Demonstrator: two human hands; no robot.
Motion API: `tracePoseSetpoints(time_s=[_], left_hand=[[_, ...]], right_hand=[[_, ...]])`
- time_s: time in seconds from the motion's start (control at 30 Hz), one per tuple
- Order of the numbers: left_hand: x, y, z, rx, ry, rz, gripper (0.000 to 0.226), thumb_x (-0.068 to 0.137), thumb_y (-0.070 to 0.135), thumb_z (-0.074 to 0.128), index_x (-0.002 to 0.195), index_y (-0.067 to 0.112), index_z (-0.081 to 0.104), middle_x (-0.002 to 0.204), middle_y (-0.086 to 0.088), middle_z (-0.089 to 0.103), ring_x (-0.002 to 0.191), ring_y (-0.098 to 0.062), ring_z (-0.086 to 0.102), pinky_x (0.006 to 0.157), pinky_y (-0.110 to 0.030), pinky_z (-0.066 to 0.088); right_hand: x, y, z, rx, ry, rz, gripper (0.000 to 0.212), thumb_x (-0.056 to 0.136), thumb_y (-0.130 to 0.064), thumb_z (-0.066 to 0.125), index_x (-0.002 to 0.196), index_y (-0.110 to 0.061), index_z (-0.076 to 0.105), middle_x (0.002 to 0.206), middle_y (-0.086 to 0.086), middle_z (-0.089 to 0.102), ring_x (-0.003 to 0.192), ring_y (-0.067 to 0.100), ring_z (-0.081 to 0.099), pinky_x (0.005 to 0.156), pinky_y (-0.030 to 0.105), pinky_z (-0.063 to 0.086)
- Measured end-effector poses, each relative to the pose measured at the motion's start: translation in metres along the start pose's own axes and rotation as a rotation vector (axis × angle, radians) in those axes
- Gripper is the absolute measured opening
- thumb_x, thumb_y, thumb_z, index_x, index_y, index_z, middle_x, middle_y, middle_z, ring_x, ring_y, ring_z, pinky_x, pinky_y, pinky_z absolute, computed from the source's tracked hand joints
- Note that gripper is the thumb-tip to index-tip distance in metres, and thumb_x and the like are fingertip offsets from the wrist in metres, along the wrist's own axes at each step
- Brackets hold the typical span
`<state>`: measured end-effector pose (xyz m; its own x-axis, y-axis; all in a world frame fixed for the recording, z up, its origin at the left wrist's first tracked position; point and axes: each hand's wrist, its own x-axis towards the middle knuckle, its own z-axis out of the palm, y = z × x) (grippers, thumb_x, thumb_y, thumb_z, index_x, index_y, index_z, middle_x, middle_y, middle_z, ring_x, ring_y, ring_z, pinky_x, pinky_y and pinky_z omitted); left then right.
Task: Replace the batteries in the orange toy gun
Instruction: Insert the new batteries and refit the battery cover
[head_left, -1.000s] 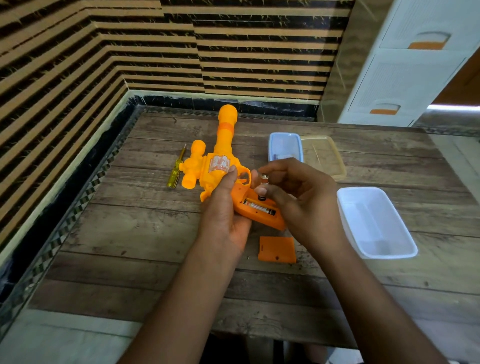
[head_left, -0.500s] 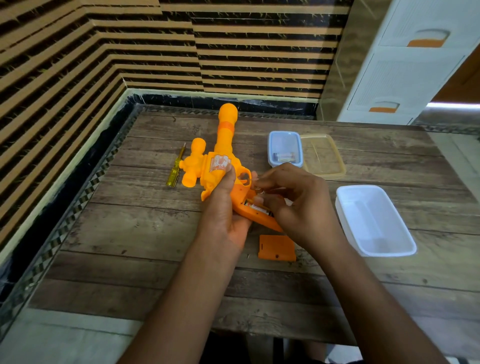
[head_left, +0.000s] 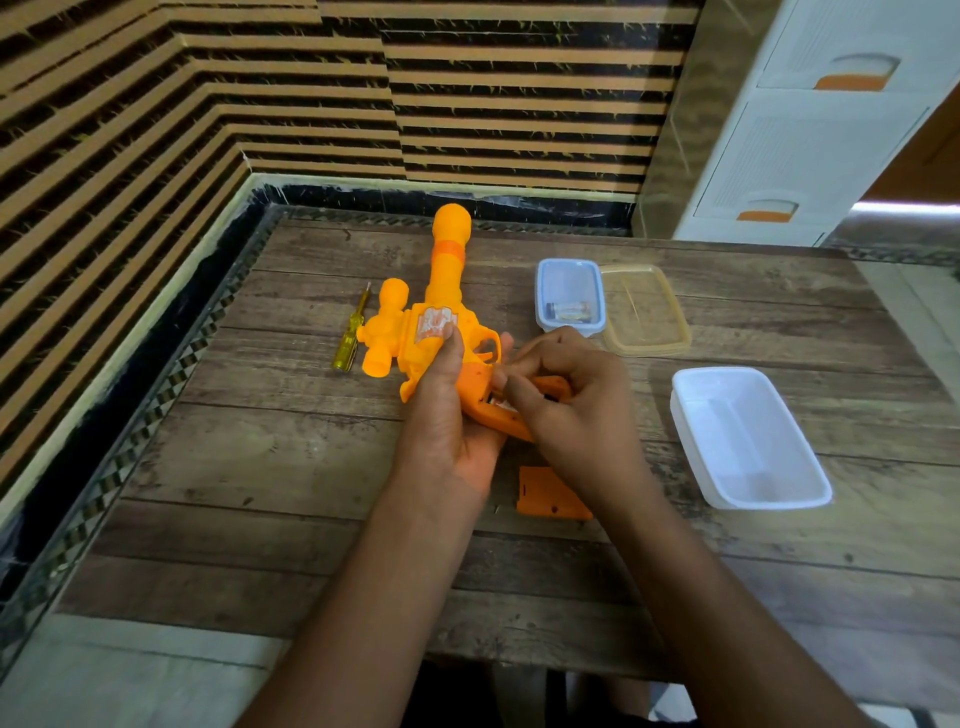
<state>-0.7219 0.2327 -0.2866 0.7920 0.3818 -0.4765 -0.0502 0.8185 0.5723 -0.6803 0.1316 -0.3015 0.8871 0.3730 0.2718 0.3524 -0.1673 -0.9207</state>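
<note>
On the wooden surface (head_left: 291, 467) rests the orange toy gun (head_left: 447, 291), and the left hand (head_left: 447, 415) grips its body. The right hand (head_left: 576, 405) is curled over the open handle compartment (head_left: 493, 402); if it pinches anything, I cannot tell.

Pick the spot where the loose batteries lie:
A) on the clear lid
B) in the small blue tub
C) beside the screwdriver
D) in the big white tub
B: the batteries lie at the near end of the blue tub, just left of the lid.
</note>
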Motion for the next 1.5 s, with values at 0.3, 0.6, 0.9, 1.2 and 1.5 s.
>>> tracePoseSetpoints(time_s=[0.3,0.6,0.9,1.2,1.5], left_hand=[[0.002,0.000,0.000,-0.042,0.029,0.010,0.026,0.103,0.033,0.057,0.110,0.010,0.067,0.101,-0.013,0.073,0.079,-0.020,0.076,0.068,-0.036,0.065],[-0.001,-0.002,0.001,-0.007,0.025,0.002,0.044,0.102,0.035,0.059,0.135,0.006,0.062,0.088,-0.009,0.079,0.077,-0.022,0.079,0.062,-0.035,0.064],[-0.004,0.001,0.004,-0.012,0.045,-0.005,0.040,0.102,0.033,0.059,0.132,0.007,0.062,0.075,-0.008,0.078,0.062,-0.019,0.077,0.052,-0.033,0.062],[-0.007,-0.001,0.005,-0.014,0.065,-0.002,0.038,0.101,0.033,0.062,0.130,0.009,0.063,0.086,-0.011,0.075,0.061,-0.021,0.076,0.053,-0.036,0.063],[-0.003,0.002,0.001,-0.076,0.127,0.062,0.017,0.097,0.017,0.068,0.114,0.015,0.065,0.111,-0.015,0.074,0.104,-0.028,0.072,0.097,-0.050,0.056]], right_hand=[[0.004,-0.008,0.003,0.101,0.007,0.173,0.008,0.075,0.004,0.083,0.073,0.000,0.076,0.079,0.015,0.070,0.072,0.016,0.064,0.067,0.030,0.053],[0.003,-0.015,0.005,0.141,0.040,0.219,0.018,0.067,-0.004,0.076,0.057,0.004,0.063,0.062,0.019,0.062,0.063,0.028,0.058,0.062,0.041,0.050],[0.005,-0.021,0.000,0.224,0.006,0.429,0.026,0.077,0.015,0.065,0.063,-0.007,0.058,0.065,0.015,0.066,0.062,0.013,0.063,0.062,0.033,0.053],[0.008,-0.022,-0.006,0.409,-0.020,0.645,0.043,0.074,0.021,0.064,0.074,-0.019,0.048,0.072,0.003,0.065,0.067,0.015,0.065,0.057,0.029,0.054],[-0.010,-0.026,-0.039,0.005,0.012,0.347,0.015,0.096,-0.006,0.059,0.086,-0.013,0.068,0.091,0.014,0.075,0.087,0.028,0.072,0.081,0.045,0.057]])
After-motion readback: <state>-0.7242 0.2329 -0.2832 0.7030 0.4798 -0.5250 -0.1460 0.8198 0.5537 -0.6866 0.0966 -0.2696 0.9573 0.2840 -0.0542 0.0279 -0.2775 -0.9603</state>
